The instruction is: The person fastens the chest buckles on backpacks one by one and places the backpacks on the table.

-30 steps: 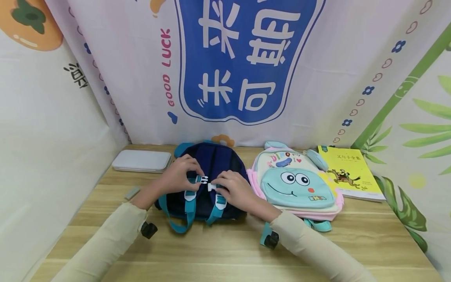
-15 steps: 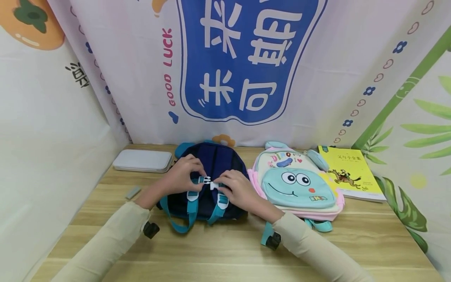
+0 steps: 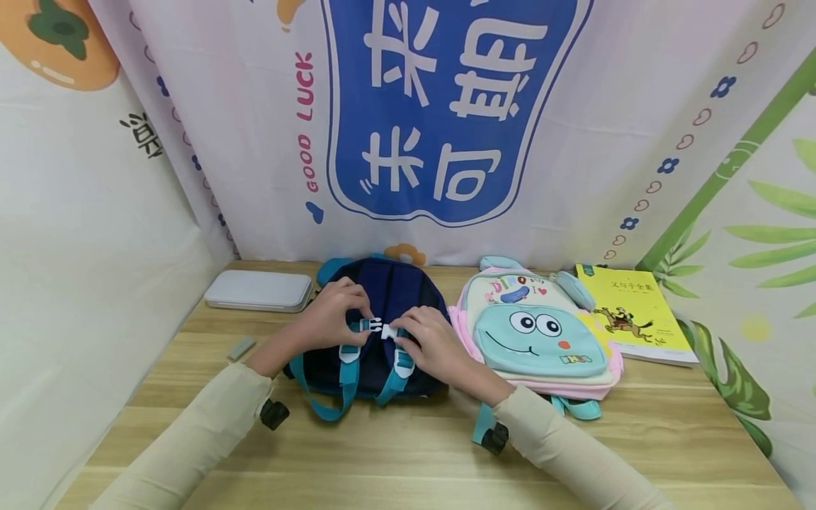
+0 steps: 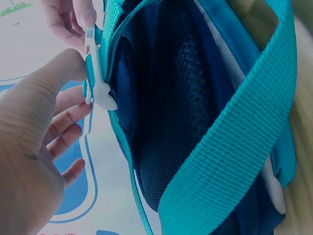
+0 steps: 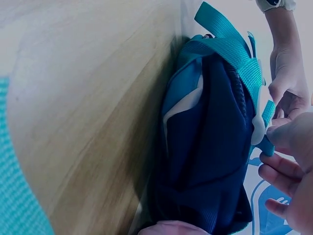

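Note:
A dark blue backpack (image 3: 414, 290) with teal straps lies at the middle of the table, its strap side up. In the head view, my left hand (image 3: 334, 315) pinches the pronged half of a white buckle (image 3: 375, 324) between thumb and fingers. Its mate, the white socket half (image 3: 388, 331), is pinched by my right hand (image 3: 433, 343). The two halves face each other almost end to end, prongs still visible. White strap adjusters (image 3: 404, 363) sit below on the teal webbing (image 3: 347, 382). In the left wrist view, the left hand (image 4: 36, 132) is beside a white adjuster (image 4: 100, 83).
A white case (image 3: 258, 290) stands at the back left, with a small grey block (image 3: 241, 348) in front of it. Close on the right lie a pink and mint cartoon backpack (image 3: 538, 340) and a yellow book (image 3: 631, 297). A printed cloth (image 3: 268, 241) hangs behind the table.
The socket half has risen slightly and now stands nearer level with the pronged half. Both hands have shifted a little; their pinches stay the same.

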A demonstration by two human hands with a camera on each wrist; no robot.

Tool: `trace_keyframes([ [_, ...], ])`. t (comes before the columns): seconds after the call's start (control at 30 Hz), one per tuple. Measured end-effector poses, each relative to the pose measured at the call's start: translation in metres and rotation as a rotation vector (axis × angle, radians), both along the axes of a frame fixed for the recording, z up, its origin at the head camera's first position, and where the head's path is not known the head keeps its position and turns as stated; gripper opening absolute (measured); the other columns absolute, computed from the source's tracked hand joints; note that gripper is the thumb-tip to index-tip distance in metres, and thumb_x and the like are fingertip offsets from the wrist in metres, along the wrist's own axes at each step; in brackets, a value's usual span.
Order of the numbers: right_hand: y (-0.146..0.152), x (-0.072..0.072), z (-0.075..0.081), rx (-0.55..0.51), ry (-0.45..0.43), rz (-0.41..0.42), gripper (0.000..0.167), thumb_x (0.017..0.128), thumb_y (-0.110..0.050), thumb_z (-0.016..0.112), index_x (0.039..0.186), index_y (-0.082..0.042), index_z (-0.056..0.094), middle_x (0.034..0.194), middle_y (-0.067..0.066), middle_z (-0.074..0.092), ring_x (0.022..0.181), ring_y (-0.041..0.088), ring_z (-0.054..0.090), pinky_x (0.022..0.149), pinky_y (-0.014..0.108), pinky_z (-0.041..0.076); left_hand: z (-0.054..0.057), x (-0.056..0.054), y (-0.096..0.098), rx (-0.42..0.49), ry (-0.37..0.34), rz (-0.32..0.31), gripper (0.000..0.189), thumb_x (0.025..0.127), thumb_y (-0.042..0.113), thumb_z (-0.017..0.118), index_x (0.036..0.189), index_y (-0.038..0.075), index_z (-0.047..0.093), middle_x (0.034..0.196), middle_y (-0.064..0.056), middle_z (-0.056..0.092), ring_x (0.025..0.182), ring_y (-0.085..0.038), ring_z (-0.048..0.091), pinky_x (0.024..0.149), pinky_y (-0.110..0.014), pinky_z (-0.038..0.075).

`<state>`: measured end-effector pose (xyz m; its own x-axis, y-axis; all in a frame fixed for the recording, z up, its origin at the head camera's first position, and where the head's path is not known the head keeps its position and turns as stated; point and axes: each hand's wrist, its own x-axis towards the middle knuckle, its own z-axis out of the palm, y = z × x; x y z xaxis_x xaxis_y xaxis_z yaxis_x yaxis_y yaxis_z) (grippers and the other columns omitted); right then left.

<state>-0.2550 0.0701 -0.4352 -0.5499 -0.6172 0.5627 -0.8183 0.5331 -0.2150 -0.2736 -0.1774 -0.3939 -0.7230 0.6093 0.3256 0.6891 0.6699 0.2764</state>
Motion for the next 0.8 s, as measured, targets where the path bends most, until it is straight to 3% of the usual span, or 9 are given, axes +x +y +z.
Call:
trace_keyframes([
  [0.57,-0.0042,-0.0024,0.0005,-0.022,0.020,-0.021,0.020,0.091,-0.016,0.077,0.110,-0.009,0.073,0.104,0.002,0.069,0.098,0.019,0.063,0.100,0.040,0.049,-0.0006,-0.0029,0.0020,0.004,0.050,-0.033,0.016,0.073,0.020,0.088,0.084,0.017,0.076,0.090,0.003,0.069,0.086,-0.017,0.051,0.080,-0.041,0.046],
  [0.8,-0.0043,-0.0018,0.0039,-0.023,-0.011,-0.029,0.019,0.091,-0.016,0.077,0.109,-0.008,0.074,0.103,0.003,0.070,0.098,0.020,0.063,0.102,0.040,0.049,0.0012,-0.0070,0.0027,0.001,0.020,-0.050,0.017,0.073,0.021,0.089,0.084,0.018,0.076,0.091,0.004,0.070,0.086,-0.016,0.051,0.079,-0.039,0.045],
])
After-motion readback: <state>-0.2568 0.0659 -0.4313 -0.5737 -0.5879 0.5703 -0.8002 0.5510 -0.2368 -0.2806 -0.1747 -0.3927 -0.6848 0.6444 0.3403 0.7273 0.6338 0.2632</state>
